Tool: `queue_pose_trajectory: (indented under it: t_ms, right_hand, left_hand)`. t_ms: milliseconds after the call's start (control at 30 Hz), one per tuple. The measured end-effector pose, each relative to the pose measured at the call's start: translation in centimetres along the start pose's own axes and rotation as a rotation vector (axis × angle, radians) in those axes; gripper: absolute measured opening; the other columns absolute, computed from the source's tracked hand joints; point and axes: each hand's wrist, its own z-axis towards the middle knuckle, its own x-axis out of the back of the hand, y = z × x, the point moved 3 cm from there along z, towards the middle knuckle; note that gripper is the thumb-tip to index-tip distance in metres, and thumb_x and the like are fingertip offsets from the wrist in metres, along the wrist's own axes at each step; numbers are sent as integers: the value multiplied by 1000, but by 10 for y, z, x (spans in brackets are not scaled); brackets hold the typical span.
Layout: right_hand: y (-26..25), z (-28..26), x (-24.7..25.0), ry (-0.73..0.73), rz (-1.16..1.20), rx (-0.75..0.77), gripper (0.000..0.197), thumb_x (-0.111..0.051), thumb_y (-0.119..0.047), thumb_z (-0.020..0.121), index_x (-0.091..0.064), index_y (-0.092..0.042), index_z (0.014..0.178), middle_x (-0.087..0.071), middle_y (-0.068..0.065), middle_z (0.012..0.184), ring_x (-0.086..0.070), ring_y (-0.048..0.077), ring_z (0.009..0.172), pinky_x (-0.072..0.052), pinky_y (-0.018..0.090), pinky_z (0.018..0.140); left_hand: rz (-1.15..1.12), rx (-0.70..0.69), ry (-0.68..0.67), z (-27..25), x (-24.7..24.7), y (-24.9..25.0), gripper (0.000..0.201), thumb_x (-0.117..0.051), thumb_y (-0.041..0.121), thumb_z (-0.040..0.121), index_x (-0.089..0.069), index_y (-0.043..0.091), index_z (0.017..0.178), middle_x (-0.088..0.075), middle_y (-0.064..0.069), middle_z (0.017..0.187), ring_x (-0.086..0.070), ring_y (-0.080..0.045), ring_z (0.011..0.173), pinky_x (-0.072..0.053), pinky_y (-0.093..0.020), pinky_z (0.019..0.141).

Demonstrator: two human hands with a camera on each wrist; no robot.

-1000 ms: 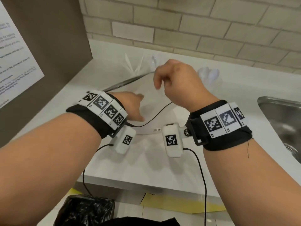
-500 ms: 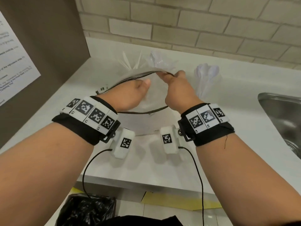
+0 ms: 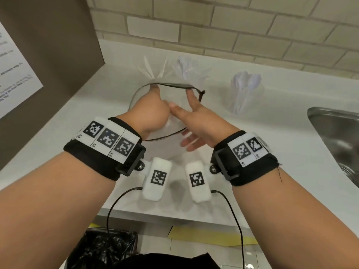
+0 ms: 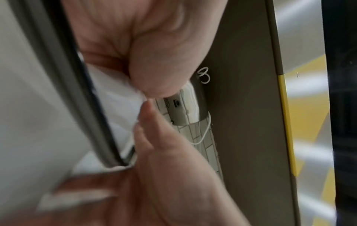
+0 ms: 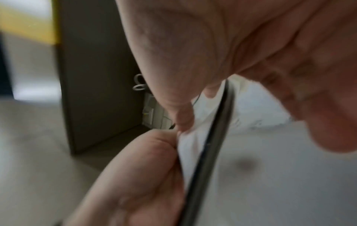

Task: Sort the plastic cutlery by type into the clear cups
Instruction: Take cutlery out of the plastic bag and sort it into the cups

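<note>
The left hand (image 3: 149,111) reaches into a clear bag (image 3: 155,146) on the counter (image 3: 252,152), fingers pinching white plastic inside. The right hand (image 3: 196,121) holds the bag's dark rim (image 3: 174,85) open, fingers spread. Cups of cutlery (image 3: 246,90) stand beyond, far right. A notice (image 3: 15,70) at left is unreadable.
</note>
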Motion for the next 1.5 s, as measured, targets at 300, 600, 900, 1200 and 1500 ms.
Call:
queue_pose_trajectory:
  t_ms: [300,600,900,1200,1500]
  right_hand:
    - [-12,23,5,33,135,294,81,-41,16,80,-36,-33,144,-54,11,130,-63,22,101,-58,36,78]
    - [0,19,-3,62,232,240,38,-70,-19,67,-65,-23,105,-63,0,99,-62,18,86,-55,28,69]
    - [11,25,-7,-14,475,211,66,-45,23,81,-56,-19,130,-63,9,121,-65,20,95,-55,27,66]
    - [33,27,-3,-115,489,146,72,-44,19,75,-56,-26,129,-63,9,118,-64,12,73,-49,23,57]
    - [34,35,5,-8,532,204,57,-33,23,78,-58,-24,97,-57,8,106,-59,25,81,-47,31,60]
  left_hand:
    - [667,-637,217,-51,7,26,37,-56,15,88,-62,26,122,-55,-11,126,-49,-32,116,-35,-42,95]
    - [-133,164,49,-6,28,-21,31,-57,4,89,-54,8,121,-57,-18,119,-59,-27,83,-49,-32,66]
    - [-534,228,-17,-4,17,-31,49,-71,-5,77,-55,10,121,-67,-11,103,-70,-27,88,-59,-37,72]
    - [-868,431,-99,-11,16,-38,25,-35,-2,97,-60,6,94,-68,-14,90,-68,-27,76,-59,-38,63]
    - [-444,151,-182,-14,5,-45,39,-35,-3,93,-68,15,85,-71,-1,85,-64,-20,72,-55,-28,60]
